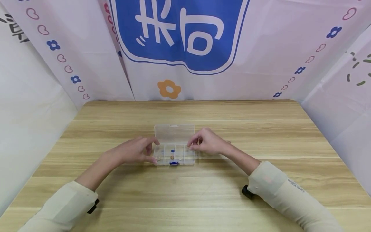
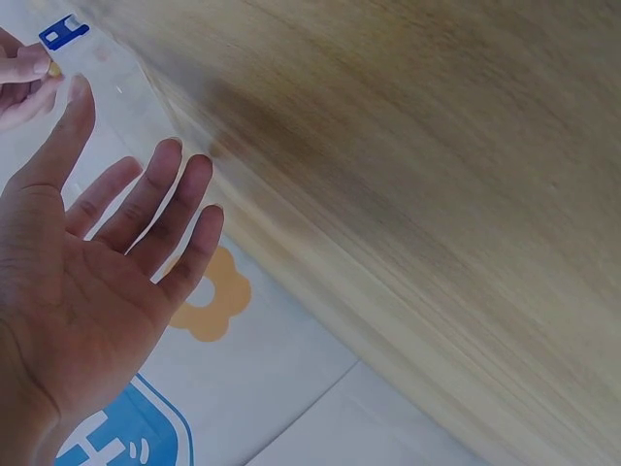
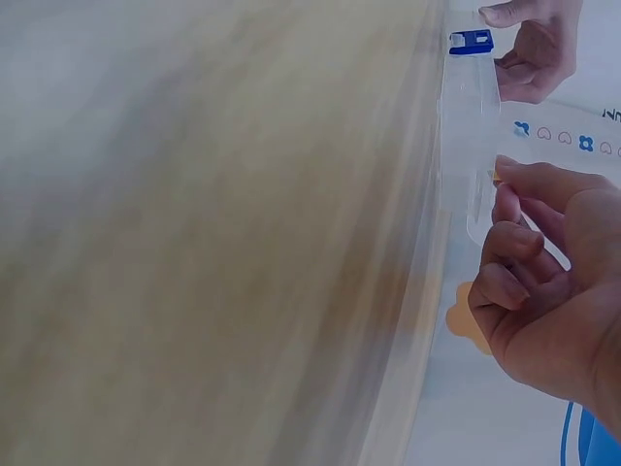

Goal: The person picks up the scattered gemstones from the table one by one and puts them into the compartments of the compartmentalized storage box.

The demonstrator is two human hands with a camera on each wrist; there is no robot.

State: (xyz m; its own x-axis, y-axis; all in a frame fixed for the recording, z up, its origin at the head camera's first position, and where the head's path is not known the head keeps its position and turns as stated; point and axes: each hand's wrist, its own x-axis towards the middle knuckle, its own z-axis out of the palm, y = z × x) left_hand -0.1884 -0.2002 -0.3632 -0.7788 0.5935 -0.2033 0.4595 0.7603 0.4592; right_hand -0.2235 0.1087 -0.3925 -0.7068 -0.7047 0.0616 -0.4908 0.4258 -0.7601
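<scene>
A clear plastic compartment box lies on the table, its lid raised at the back and a blue latch in front. Inside are a small blue piece, a small orange-brown piece and some paler bits. My left hand spans the box's left end, thumb at the near corner and a finger at the far one; its fingers look loosely extended in the left wrist view. Over the right compartments, my right hand pinches a small yellowish piece between thumb and forefinger.
Right of the box, a transparent flat item lies partly under the right forearm. A small brownish object shows just behind that wrist. The wooden table meets a printed white cloth backdrop at its far edge.
</scene>
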